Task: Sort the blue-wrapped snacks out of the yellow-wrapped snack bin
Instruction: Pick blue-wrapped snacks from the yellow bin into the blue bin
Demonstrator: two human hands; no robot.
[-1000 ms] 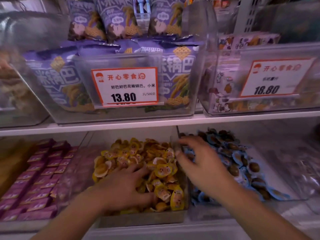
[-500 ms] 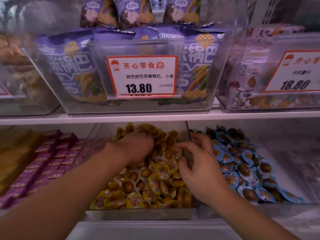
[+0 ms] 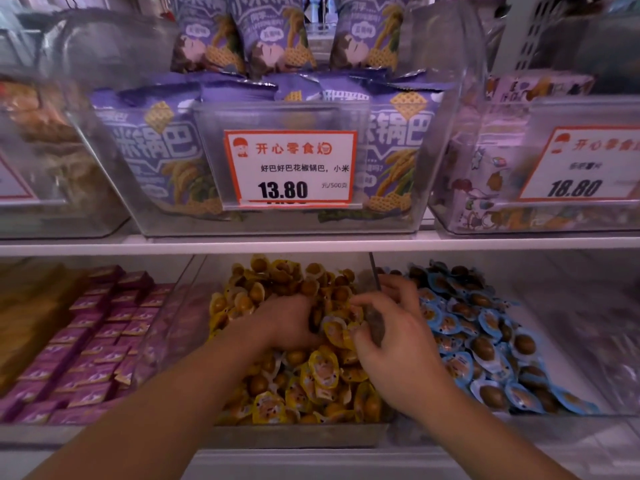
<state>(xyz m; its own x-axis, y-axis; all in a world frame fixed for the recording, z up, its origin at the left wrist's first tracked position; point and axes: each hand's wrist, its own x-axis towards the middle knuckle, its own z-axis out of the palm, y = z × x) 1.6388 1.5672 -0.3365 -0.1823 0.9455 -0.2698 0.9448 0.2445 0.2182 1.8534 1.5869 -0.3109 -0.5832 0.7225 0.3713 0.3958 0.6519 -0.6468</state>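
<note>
Both hands dig the yellow-wrapped snack bin (image 3: 294, 434): left hand (image 3: 287, 320) buried, grip unclear; right hand (image 3: 391, 337) curled round yellow-wrapped snacks (image 3: 322, 372) (no blue visible); better to spread the pile and lift only blue ones

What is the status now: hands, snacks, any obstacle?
Left hand and right hand both dug into the yellow snacks, fingers curled. No blue snack visible among them; blue snacks lie in the bin to the right. Nothing in the way.

Two hands (image 3: 291, 320) | three lower-shelf bins (image 3: 294, 436) | two readable price tags (image 3: 290, 168) | three upright purple bags (image 3: 273, 39)
</note>
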